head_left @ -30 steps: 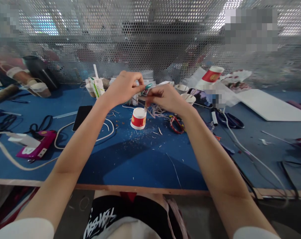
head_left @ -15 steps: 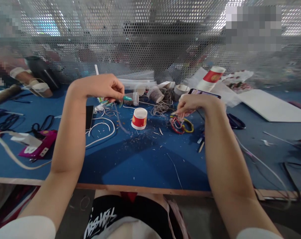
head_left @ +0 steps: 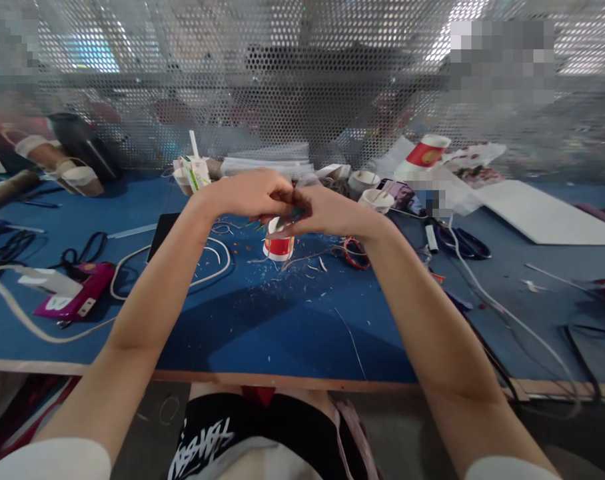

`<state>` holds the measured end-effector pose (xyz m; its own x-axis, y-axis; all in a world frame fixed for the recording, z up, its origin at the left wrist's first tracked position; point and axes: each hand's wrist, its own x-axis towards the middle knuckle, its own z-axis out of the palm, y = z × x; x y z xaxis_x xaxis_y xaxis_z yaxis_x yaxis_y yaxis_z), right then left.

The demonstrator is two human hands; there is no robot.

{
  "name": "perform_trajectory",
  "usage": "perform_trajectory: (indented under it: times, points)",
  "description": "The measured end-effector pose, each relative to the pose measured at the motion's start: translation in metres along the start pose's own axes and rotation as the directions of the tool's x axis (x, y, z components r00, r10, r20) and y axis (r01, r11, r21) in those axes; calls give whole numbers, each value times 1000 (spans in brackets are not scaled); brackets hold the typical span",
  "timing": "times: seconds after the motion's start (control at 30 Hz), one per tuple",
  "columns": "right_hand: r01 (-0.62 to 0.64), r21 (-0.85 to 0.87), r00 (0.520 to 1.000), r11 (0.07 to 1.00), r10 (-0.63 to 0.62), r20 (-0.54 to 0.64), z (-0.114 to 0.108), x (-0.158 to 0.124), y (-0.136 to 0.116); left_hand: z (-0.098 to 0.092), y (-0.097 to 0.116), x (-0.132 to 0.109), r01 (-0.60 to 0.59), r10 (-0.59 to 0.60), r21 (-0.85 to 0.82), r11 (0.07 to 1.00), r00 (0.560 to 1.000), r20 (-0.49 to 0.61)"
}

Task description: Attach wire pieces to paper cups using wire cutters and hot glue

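My left hand (head_left: 267,193) and my right hand (head_left: 322,208) meet above a red-and-white paper cup (head_left: 278,248), partly covering it. Between them shows a small teal piece (head_left: 297,212) of unclear kind, with my left fingers closed around it. Bent fingers of my right hand are pressed against the same spot; what they pinch is hidden. Beneath the hands a thin tan cord (head_left: 307,259) trails over the blue tabletop, among pale scraps. A red wire coil (head_left: 355,255) lies under my right wrist.
White cable (head_left: 227,257) loops beside a dark phone-like slab (head_left: 161,237) at left, near a purple power strip (head_left: 75,293). Toward the right are dark-handled scissors (head_left: 465,243), a lit phone (head_left: 402,199), a tilted cup (head_left: 427,155) and a white board (head_left: 552,212). Perforated mesh (head_left: 282,87) stands behind.
My right hand has moved left from the wire coils to my left hand. My left hand has come right with the teal piece, over the cup.
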<state>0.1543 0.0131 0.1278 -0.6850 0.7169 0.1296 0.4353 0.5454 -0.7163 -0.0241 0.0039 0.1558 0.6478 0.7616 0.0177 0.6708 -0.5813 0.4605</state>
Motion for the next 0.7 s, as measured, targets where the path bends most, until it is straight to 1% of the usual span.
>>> perform_trajectory:
  times: [0.03,0.1,0.17,0.27,0.37,0.4,0.5,0.57,0.63,0.7]
  points:
    - [-15,16,1000,1000,14,24,3,2,1,-1,0,0,3,-3,2,1000,1000,-18]
    - [-68,38,997,997,66,50,2,4,9,-4,-3,-3,7,-6,2,1000,999,-52]
    - [-104,105,994,989,100,37,-6,4,20,-8,-8,-8,6,-5,7,1000,998,-67]
    - [-134,222,990,966,124,60,-22,2,40,-13,-16,-13,22,-19,55,998,997,-69]
    - [-181,317,983,931,184,20,-35,-1,62,-17,-22,-17,61,-52,90,994,994,-97]
    - [-215,332,976,918,211,48,-39,-2,69,-18,-24,-17,75,-65,90,993,992,-110]
    - [-316,350,943,882,254,213,-45,-5,90,-21,-29,-18,119,-109,80,990,986,-123]
    - [-331,375,936,866,251,248,-47,-7,102,-23,-32,-19,134,-124,80,988,986,-114]
    - [-316,387,942,866,241,232,-48,-7,110,-26,-36,-20,144,-136,77,987,986,-97]
    - [-286,354,953,890,224,206,-49,-7,115,-29,-39,-23,168,-163,63,984,984,-69]
